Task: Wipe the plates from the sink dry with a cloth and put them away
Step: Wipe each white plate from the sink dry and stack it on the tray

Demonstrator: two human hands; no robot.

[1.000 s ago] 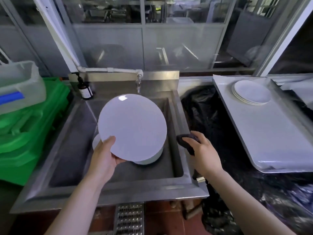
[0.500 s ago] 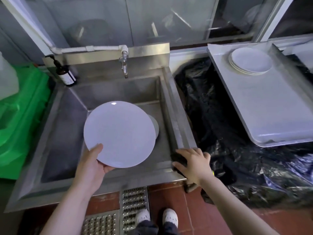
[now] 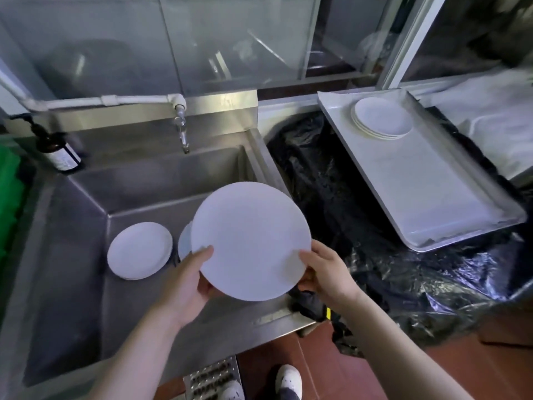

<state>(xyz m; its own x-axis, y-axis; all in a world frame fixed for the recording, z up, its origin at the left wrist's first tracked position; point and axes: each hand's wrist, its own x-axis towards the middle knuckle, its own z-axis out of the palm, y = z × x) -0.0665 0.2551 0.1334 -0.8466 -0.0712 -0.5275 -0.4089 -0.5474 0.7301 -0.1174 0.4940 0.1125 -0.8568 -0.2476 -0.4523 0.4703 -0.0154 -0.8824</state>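
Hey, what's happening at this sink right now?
A person is holding a round white plate over the stainless steel sink with both hands. The left hand grips its near-left rim, and the right hand holds the right edge with a dark cloth bunched under it. More white plates lie in the sink basin. A stack of white plates sits at the far end of the metal tray to the right.

Steel sink (image 3: pixel 72 220) – white plates (image 3: pixel 140 250) on its floor, metal tray (image 3: pixel 438 203) bearing stacked plates (image 3: pixel 382 117)
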